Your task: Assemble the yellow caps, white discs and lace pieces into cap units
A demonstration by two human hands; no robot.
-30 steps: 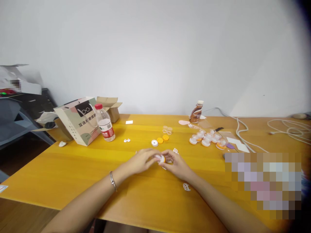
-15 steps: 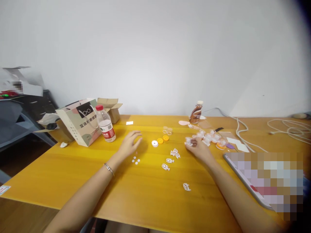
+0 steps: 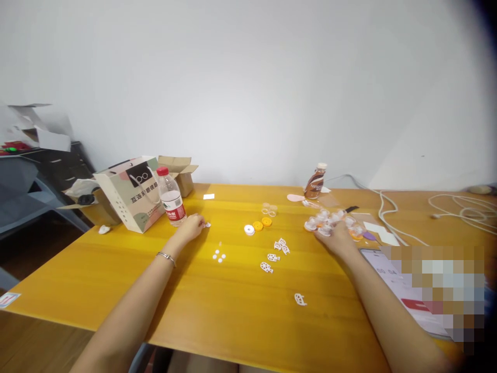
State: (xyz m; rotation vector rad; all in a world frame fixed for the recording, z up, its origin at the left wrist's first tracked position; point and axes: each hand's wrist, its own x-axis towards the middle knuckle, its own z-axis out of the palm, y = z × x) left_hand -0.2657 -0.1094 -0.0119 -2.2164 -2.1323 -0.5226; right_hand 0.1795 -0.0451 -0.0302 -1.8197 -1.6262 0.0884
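Observation:
My left hand (image 3: 193, 227) rests on the table beside the water bottle (image 3: 175, 207), its fingers curled together. Small white pieces (image 3: 208, 225) show right at its fingertips; whether one is pinched I cannot make out. My right hand (image 3: 338, 240) is at the pile of clear plastic parts (image 3: 325, 220), with its fingers largely hidden among them. Between the hands lie a white wheel-like disc (image 3: 249, 229), two yellow discs (image 3: 262, 224), clear rings (image 3: 269, 209) and several white spoked pieces (image 3: 273, 257). Several small white dots (image 3: 219, 255) lie nearer me on the left.
A paper bag (image 3: 135, 199) and an open carton (image 3: 182, 176) stand at the left back. A brown drink bottle (image 3: 315, 182) stands near the wall. A tablet-like screen (image 3: 388, 282) lies at the right, with white cables (image 3: 392, 207) behind it.
My left hand has moved left toward the water bottle, and its spread fingers have curled. My right hand has shifted right, deeper into the pile; a clear part at its fingertips now sits with the others.

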